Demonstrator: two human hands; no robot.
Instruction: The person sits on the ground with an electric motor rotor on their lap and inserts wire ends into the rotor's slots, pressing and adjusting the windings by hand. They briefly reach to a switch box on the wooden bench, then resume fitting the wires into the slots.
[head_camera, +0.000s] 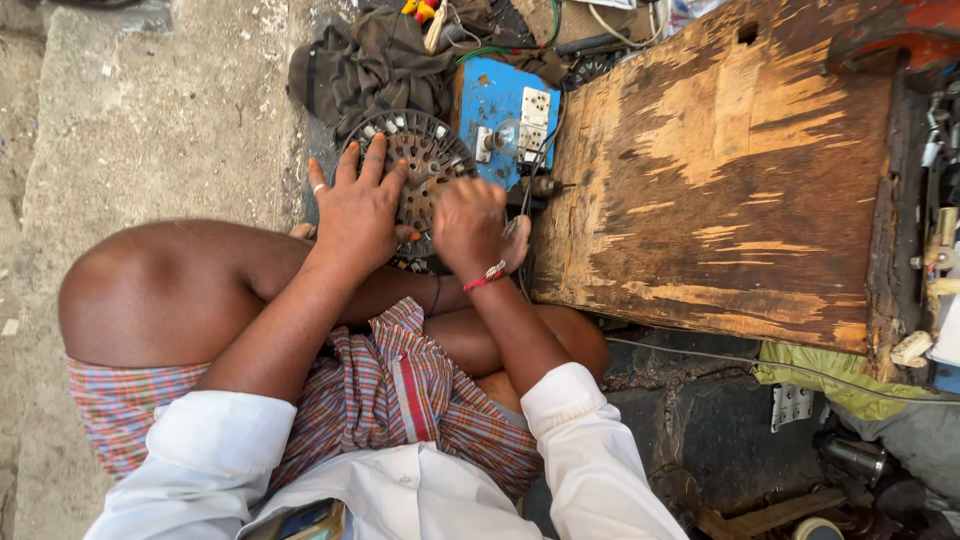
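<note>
Left hand (358, 205): centre-left of frame, palm down, fingers spread and pointing toward the top edge, ring on one finger. Right hand (468, 225): just right of it, curled into a loose fist, knuckles up, red-and-white band at the wrist. Both forearms bare, converging from white rolled sleeves at the lower edge.

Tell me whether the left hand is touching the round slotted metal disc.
Touching. The head view shows the left hand spread flat on the round slotted metal disc, fingers lying over its rim.
</note>
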